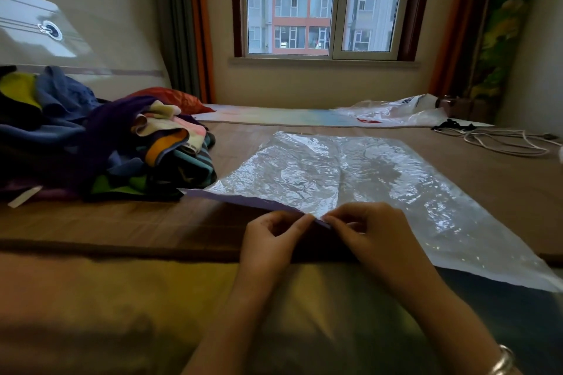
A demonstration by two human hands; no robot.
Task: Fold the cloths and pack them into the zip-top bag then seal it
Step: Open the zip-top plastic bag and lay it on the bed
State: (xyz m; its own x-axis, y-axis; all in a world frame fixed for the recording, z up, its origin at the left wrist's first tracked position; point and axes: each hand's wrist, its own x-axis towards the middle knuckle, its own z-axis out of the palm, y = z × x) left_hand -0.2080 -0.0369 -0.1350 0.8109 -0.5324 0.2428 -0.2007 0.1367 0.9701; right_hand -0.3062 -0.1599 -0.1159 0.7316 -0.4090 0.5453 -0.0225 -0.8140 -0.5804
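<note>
A large clear zip-top bag [350, 173] lies flat and crinkled on the brown bed surface, with a purple zip strip along its near edge. My left hand [274, 237] and my right hand [371, 231] both pinch that strip at its middle, fingertips almost touching. The bag looks flat, with no cloth showing inside. A heap of unfolded coloured cloths [100, 143], purple, blue, green and striped, sits on the bed to the left, apart from the bag.
A white plastic bag [396, 113] and a pale mat lie at the far side under the window. A white cable [499, 140] coils at the far right. A red cushion [176, 97] rests behind the cloth heap.
</note>
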